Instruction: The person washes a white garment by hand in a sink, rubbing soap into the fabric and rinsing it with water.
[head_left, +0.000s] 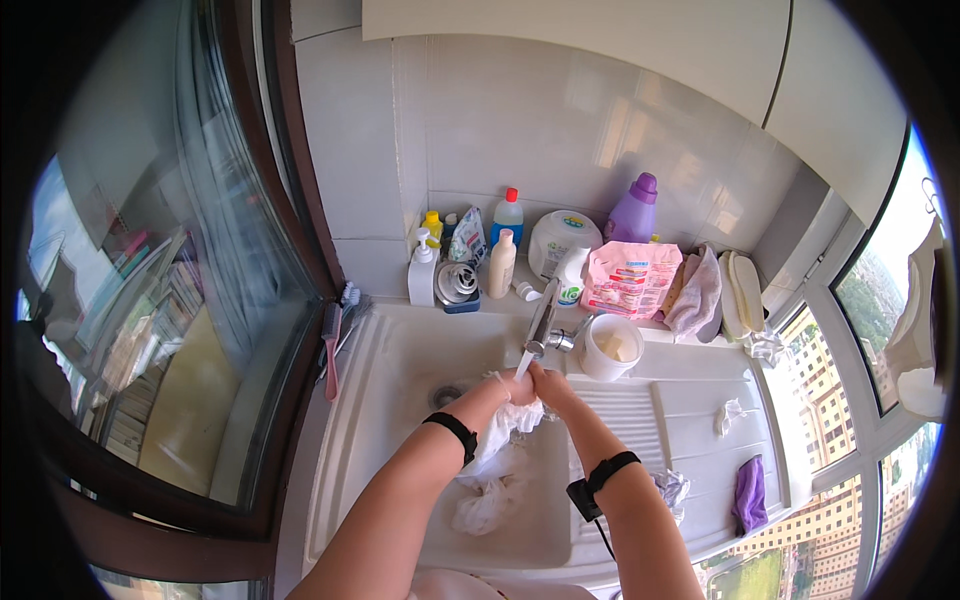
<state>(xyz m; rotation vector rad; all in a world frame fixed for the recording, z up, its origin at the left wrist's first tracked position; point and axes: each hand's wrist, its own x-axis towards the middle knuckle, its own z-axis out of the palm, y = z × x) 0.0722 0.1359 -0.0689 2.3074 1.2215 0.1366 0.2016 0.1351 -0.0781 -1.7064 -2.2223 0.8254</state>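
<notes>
Water runs from the chrome faucet (541, 319) onto my two hands, which are together over the white sink basin (382, 480). My left hand (517, 386) is closed on a wet white cloth (499, 435) that hangs down into the basin. Right beside it, my right hand (549, 386) touches the left hand under the stream; its fingers are mostly hidden, and whether it grips the cloth is unclear. Another bunched part of white fabric (484, 506) lies on the basin floor. Behind the left wrist the drain (448, 395) shows partly.
A white tub with soap pieces (611, 349) stands right of the faucet. Bottles, a pink detergent bag (630, 277) and cloths line the back ledge. On the ribbed washboard (622, 420) side lie a grey-white cloth (673, 491) and a purple cloth (750, 495). Brushes (332, 352) rest at left.
</notes>
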